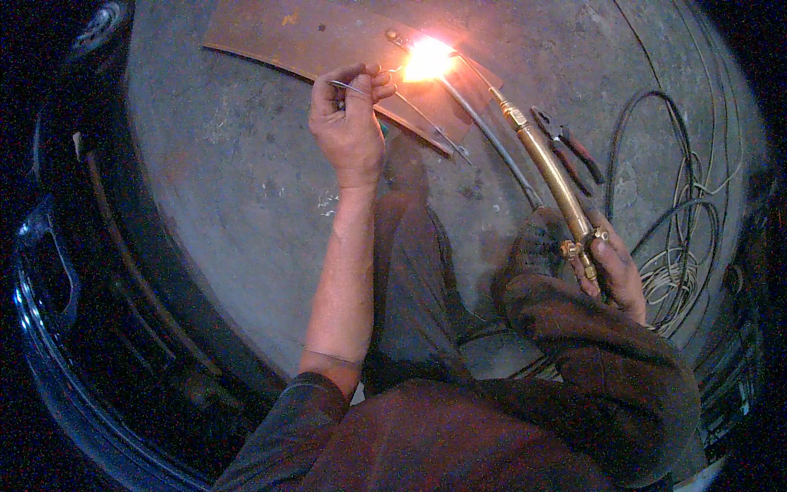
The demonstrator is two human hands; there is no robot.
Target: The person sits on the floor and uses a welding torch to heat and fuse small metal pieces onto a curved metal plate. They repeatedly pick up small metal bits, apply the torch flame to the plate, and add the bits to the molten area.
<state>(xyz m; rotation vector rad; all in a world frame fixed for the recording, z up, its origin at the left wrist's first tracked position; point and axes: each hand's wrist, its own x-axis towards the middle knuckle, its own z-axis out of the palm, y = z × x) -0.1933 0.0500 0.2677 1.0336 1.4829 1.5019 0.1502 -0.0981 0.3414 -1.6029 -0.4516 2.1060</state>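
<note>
My left hand [351, 123] is closed, pinching a thin metal rod [344, 85] whose far end points toward the flame. Low on the right, my right hand [616, 266] is wrapped round the valve end of a brass gas torch [548, 154]. The torch slants up and left, and a blinding flame [428, 59] burns at its tip. Glare hides the spot being heated. A grey metal tube [492, 135] runs from that glare down toward my shoe. Beneath the flame lies a flat rusty metal sheet [270, 37].
Pliers with dark and red handles [578, 156] lie on the concrete floor [221, 148] right of the torch. Black hoses [611, 156] and coiled pale cable [676, 283] spread farther right. A thin rod [422, 115] lies by the sheet. A dark car body panel [57, 361] curves along the left.
</note>
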